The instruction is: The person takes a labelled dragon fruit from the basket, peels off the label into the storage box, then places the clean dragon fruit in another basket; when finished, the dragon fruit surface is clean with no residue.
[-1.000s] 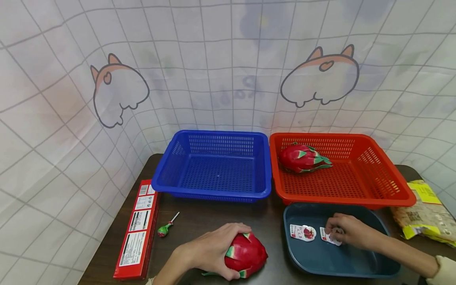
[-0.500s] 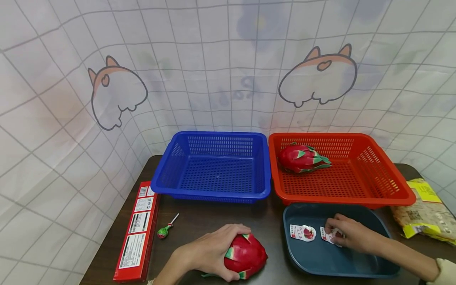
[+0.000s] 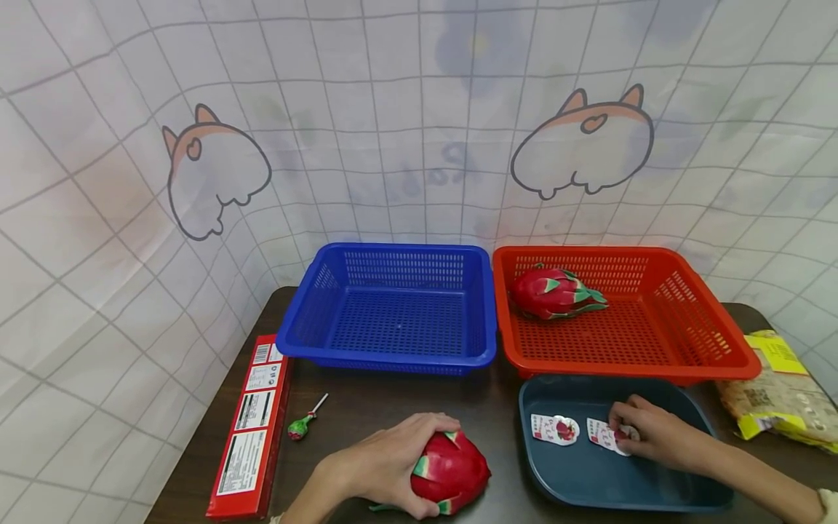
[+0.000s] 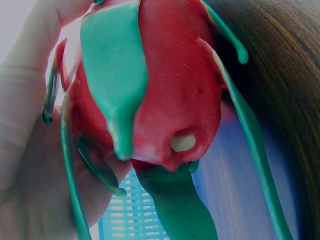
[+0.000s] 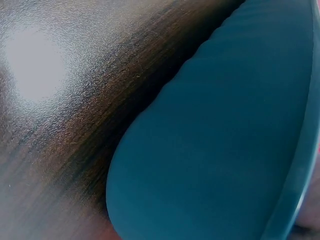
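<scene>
In the head view, my left hand [image 3: 386, 462] grips a glossy red, artificial-looking dragon fruit [image 3: 455, 473] with green scales, down on the dark table. The left wrist view gives its leafy end close up, the dragon fruit [image 4: 175, 85] lying against the palm. Inside a dark blue tray [image 3: 628, 491], the curled fingers of my right hand [image 3: 661, 433] are at the round end of a white label [image 3: 602, 434]; whether they pinch it is unclear. A similar label [image 3: 548, 428] lies flat to its left. Only the tray's outer wall [image 5: 210, 140] fills the right wrist view.
A blue basket [image 3: 386, 361] and a red basket [image 3: 628, 372] stand at the back; another dragon fruit [image 3: 553, 292] lies in the red one. At left are a lollipop [image 3: 300, 426] and a long red box [image 3: 252, 429]. A yellow-and-clear food bag [image 3: 779, 386] lies far right.
My right hand has shifted slightly to the right, so more of the label under it shows; the label has stayed in place. My left hand and its dragon fruit have not moved.
</scene>
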